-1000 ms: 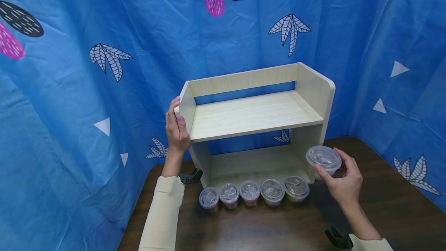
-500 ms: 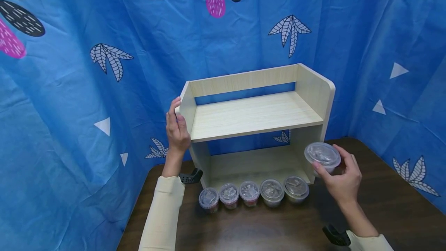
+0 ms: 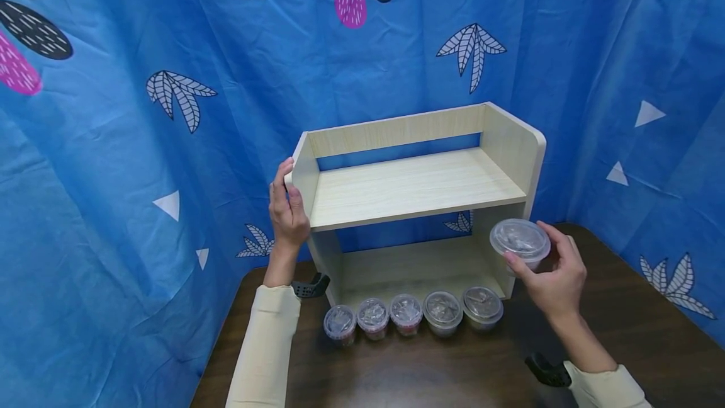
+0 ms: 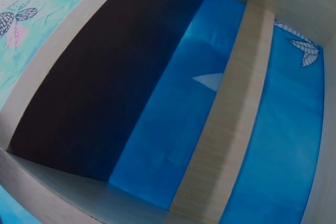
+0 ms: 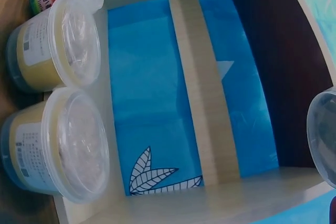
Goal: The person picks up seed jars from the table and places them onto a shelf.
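The right hand (image 3: 557,282) pinches a lidded plastic cup (image 3: 520,241) beside the wooden shelf (image 3: 416,184); the left hand (image 3: 287,209), fingers apparently straight, steadies its side panel. The cup could knock the shelf edge and slip.

Head camera: high, facing forward and down, wooden shelf (image 3: 416,187) at frame centre, moderate range. Left wrist camera: very close, looking into the shelf interior. Right wrist camera: close, rolled sideways, shelf underside at centre, lidded cups (image 5: 58,145) at left. Shared: the shelf.

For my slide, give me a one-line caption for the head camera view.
Left hand steadies a wooden shelf while the right hand lifts a lidded cup above five cups on the table.
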`<act>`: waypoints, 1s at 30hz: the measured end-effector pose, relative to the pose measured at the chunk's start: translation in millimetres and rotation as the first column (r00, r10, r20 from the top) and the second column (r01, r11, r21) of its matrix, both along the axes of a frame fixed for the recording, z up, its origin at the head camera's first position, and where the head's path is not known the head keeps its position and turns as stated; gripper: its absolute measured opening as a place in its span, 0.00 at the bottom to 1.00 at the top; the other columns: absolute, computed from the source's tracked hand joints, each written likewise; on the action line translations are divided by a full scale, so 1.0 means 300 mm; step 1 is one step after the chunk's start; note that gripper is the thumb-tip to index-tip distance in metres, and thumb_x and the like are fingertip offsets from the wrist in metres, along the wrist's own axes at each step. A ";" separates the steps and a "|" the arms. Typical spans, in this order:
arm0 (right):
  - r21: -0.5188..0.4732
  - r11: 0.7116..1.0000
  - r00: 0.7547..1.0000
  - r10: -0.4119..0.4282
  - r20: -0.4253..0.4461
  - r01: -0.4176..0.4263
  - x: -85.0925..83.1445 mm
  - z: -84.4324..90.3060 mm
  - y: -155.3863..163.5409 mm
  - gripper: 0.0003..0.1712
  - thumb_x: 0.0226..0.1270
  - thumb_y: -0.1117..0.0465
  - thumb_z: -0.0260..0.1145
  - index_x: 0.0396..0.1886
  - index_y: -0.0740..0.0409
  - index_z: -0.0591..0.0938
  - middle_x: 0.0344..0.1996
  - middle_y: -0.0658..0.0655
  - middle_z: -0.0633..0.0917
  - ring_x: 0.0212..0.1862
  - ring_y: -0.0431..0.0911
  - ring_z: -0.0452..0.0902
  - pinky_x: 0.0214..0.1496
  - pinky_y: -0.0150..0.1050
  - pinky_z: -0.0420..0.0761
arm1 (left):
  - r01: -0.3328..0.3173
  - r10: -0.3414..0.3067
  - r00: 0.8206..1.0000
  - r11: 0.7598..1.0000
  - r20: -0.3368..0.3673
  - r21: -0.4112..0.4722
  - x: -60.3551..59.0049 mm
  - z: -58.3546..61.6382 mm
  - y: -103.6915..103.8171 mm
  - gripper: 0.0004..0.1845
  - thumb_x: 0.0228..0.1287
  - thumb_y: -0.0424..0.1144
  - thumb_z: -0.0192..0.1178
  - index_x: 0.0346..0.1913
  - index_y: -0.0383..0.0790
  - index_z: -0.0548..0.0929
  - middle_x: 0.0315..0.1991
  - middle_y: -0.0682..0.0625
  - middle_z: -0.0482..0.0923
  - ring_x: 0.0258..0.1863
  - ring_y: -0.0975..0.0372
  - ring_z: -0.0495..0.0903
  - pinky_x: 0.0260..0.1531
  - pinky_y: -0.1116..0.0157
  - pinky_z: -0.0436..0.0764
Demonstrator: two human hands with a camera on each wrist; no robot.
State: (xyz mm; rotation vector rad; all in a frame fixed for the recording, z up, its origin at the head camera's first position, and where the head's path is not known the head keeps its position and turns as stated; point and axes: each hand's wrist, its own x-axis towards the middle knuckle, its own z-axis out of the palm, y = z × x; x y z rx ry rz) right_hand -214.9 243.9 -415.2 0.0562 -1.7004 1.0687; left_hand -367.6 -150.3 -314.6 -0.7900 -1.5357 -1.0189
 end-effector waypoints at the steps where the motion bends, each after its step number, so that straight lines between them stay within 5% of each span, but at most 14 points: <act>1: 0.006 1.000 1.000 0.003 -0.003 -0.003 -0.001 0.005 0.000 0.39 0.41 0.62 0.79 0.59 0.66 0.79 0.46 0.31 0.75 0.43 0.30 0.70 0.40 0.18 0.69 | 0.005 -0.005 1.000 1.000 -0.004 0.003 0.000 0.001 0.001 0.24 0.66 0.23 0.46 0.65 0.33 0.68 0.64 0.39 0.70 0.61 0.48 0.73 0.54 0.46 0.77; 17: 0.006 0.999 0.999 0.032 -0.033 -0.032 -0.011 0.073 -0.007 0.39 0.43 0.62 0.77 0.60 0.66 0.78 0.48 0.33 0.76 0.46 0.31 0.71 0.43 0.19 0.71 | -0.003 0.004 1.000 1.000 -0.019 0.022 0.013 0.015 0.013 0.24 0.59 0.15 0.44 0.60 0.23 0.67 0.61 0.30 0.69 0.58 0.41 0.73 0.51 0.40 0.76; 24: -0.003 0.998 0.998 0.057 -0.029 -0.058 -0.019 0.102 -0.023 0.39 0.44 0.63 0.77 0.60 0.67 0.78 0.49 0.35 0.76 0.48 0.31 0.72 0.46 0.20 0.72 | -0.016 0.016 1.000 1.000 -0.001 0.011 0.004 0.003 0.001 0.22 0.68 0.27 0.45 0.64 0.32 0.69 0.65 0.40 0.70 0.61 0.49 0.72 0.55 0.47 0.77; 30: -0.007 0.999 0.997 0.052 -0.057 -0.053 -0.028 0.121 -0.032 0.38 0.44 0.61 0.78 0.60 0.65 0.79 0.50 0.49 0.81 0.48 0.32 0.73 0.45 0.20 0.71 | -0.039 0.039 0.999 0.999 0.013 -0.001 0.004 -0.001 0.001 0.21 0.74 0.39 0.43 0.65 0.34 0.68 0.66 0.43 0.70 0.61 0.50 0.70 0.55 0.48 0.77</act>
